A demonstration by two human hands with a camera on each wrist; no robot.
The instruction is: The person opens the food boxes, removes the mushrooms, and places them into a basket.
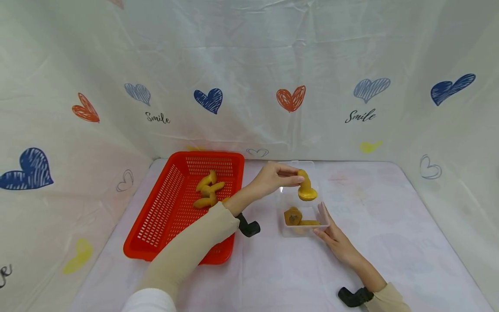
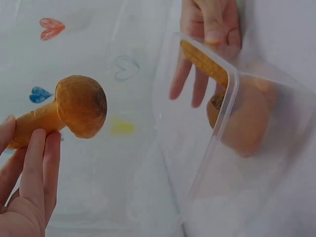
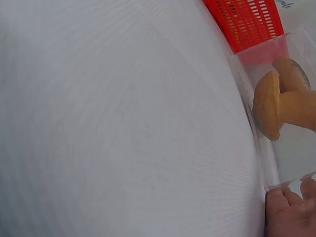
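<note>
My left hand pinches a yellow-brown mushroom by its stem, with the cap pointing down over a clear plastic box. Inside that box lie other mushrooms, one with its cap turned up and one on its side. Straight fingers of my right hand rest along the box's right side, and the thumb lies at its front corner. The left wrist view shows the held mushroom apart from the box, with my right fingers stretched out beside the wall.
A red perforated basket stands on the left side of the table, with several mushrooms inside. My left forearm crosses over its right side. Behind the box lies a clear lid. A white sheet printed with hearts hangs around the back and sides.
</note>
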